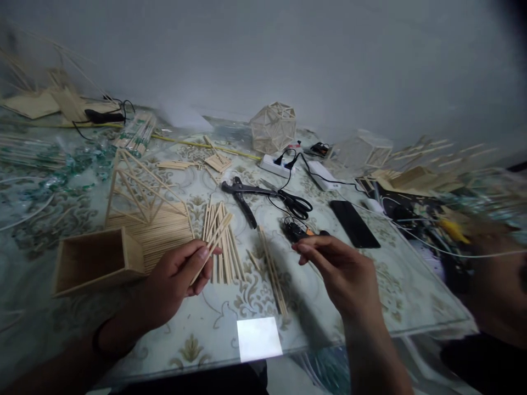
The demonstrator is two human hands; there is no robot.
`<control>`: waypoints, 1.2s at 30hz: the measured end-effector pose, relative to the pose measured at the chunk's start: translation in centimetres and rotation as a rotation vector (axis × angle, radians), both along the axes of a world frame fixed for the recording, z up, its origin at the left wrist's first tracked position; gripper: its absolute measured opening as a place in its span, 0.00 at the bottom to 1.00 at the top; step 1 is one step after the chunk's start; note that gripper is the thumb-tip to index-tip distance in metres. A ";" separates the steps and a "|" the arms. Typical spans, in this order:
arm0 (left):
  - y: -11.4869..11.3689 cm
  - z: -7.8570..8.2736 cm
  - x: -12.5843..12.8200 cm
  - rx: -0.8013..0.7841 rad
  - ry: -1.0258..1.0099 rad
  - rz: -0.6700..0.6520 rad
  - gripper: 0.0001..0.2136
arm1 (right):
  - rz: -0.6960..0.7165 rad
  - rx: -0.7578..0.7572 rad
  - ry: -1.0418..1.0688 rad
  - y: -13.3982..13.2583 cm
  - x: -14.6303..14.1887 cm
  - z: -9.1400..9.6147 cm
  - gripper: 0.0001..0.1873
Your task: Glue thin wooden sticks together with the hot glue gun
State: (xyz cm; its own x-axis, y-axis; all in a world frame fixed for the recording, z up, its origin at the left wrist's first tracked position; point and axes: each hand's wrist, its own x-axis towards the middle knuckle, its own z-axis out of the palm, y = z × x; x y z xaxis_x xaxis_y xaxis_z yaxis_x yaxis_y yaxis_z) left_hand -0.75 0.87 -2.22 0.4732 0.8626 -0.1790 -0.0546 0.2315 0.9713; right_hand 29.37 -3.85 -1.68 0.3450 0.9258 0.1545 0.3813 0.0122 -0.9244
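Observation:
My left hand [183, 277] is closed around a pair of thin wooden sticks [216, 235], their far ends pointing up and away. Under and beyond them lies a loose pile of similar sticks [224, 255] on the patterned tablecloth. My right hand [340, 271] has thumb and fingertips pinched together; whatever they may hold is too small to make out. Just past those fingertips sits a small black and orange tool [297, 229], partly hidden. A few long sticks [272, 271] lie between my hands.
Left are an open wooden box [90, 260] and a stick frame [144, 189] on a slatted mat. Beyond lie a black cutter [242, 197], scissors [294, 204], a power strip [276, 165] and a stick polyhedron [274, 127]. A phone [354, 224] lies right; another person's arm [498, 274] shows at the edge.

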 end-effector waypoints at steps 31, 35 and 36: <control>1.3 -3.0 -0.3 0.066 -0.018 -0.043 0.14 | 0.065 -0.399 -0.409 1.8 1.1 -4.1 0.12; 0.9 -2.0 -0.1 0.087 0.012 -0.050 0.11 | 0.034 -0.274 -0.142 1.1 1.3 -2.0 0.19; 0.8 -1.8 -0.1 0.084 0.022 -0.051 0.10 | 0.062 -0.245 -0.052 1.1 0.7 -1.4 0.20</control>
State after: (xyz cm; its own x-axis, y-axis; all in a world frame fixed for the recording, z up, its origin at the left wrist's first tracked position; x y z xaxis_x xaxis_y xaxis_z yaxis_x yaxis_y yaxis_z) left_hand -0.84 1.67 -3.99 0.5134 0.8499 -0.1184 -0.0228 0.1515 0.9882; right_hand 30.08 -2.78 -3.04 0.2841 0.9569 -0.0608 0.4343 -0.1850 -0.8816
